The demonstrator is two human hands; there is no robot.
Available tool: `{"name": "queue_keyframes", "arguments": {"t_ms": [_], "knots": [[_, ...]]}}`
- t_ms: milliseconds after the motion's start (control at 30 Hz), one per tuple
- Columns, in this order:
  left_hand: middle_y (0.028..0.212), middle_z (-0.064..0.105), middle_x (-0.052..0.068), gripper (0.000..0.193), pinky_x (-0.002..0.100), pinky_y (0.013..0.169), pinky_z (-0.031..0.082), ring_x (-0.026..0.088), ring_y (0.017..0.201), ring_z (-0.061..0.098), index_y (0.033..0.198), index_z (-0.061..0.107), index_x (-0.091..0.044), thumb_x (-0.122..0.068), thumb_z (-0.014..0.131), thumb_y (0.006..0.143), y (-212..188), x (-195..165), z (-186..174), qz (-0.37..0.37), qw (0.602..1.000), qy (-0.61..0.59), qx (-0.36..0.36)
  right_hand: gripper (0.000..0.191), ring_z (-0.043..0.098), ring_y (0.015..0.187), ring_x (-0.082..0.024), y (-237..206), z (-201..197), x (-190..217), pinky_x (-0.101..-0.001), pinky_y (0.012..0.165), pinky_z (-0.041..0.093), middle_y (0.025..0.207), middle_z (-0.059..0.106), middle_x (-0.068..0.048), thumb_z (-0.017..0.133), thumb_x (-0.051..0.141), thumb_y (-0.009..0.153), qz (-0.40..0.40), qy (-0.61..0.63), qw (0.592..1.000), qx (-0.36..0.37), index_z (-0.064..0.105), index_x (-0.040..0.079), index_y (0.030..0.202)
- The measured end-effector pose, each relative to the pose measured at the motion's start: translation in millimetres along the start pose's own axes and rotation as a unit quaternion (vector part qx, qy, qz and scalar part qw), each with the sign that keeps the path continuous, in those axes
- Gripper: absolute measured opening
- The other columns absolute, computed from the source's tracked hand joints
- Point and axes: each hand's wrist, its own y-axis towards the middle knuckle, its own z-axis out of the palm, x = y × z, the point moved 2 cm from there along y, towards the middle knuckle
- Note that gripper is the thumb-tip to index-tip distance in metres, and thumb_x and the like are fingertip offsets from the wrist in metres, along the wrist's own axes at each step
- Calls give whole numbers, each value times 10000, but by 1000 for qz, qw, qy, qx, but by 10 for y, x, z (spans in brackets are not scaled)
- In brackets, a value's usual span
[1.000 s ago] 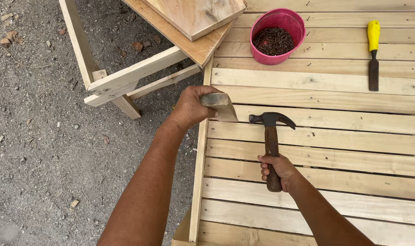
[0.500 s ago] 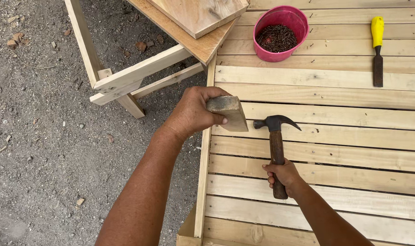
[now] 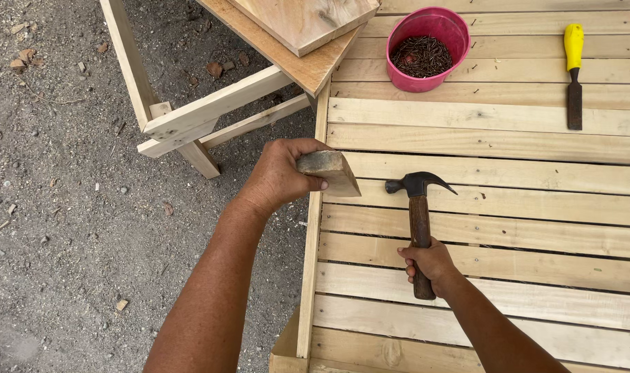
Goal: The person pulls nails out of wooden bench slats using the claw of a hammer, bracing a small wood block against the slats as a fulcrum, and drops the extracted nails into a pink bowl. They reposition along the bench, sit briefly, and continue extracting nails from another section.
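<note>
We see the left hand (image 3: 277, 176) gripping a small wedge-shaped wooden block (image 3: 331, 172), fingers curled over its top and thumb pressed beneath, holding it at the left edge of the slatted wooden panel (image 3: 494, 228). The right hand (image 3: 429, 262) wraps closed around the lower part of the claw hammer (image 3: 418, 221) handle, its head resting over a slat just beside the block. A pink bowl of nails (image 3: 425, 50) and a yellow-handled chisel (image 3: 574, 72) lie farther up the panel.
</note>
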Motion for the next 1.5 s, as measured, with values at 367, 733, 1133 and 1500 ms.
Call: {"name": "queue_keyframes", "arguments": {"t_ms": [367,733,1133,1500], "knots": [[1078,796,31,459,294,946,626,141,1004,762,1101,762,-169,-60,893,675,166,42,-5,68,997,-10,-40,252,507,462,-141,14,-17,-20,-355,433,472,644,538,-50,773,76,862,-5,15,1000,11,521,73,865],[1102,784,37,506,294,927,638,133,983,758,1118,774,-187,-32,886,650,363,-107,151,22,999,31,1,252,496,468,-152,-141,48,159,-364,430,459,648,532,-54,763,84,873,-22,-25,999,-10,512,66,891],[1107,782,40,537,295,897,661,130,963,765,1142,764,-195,-47,894,643,579,-97,231,-9,999,30,20,213,551,530,-111,-299,-229,2451,-316,470,506,706,560,-18,710,72,943,-296,155,942,-39,498,86,947],[1090,791,52,563,309,977,571,152,991,746,1131,782,-210,-19,922,620,468,89,278,43,996,68,27,247,512,477,-134,-48,530,729,-354,446,486,635,519,-42,728,56,874,-22,-35,996,78,484,44,905]]}}
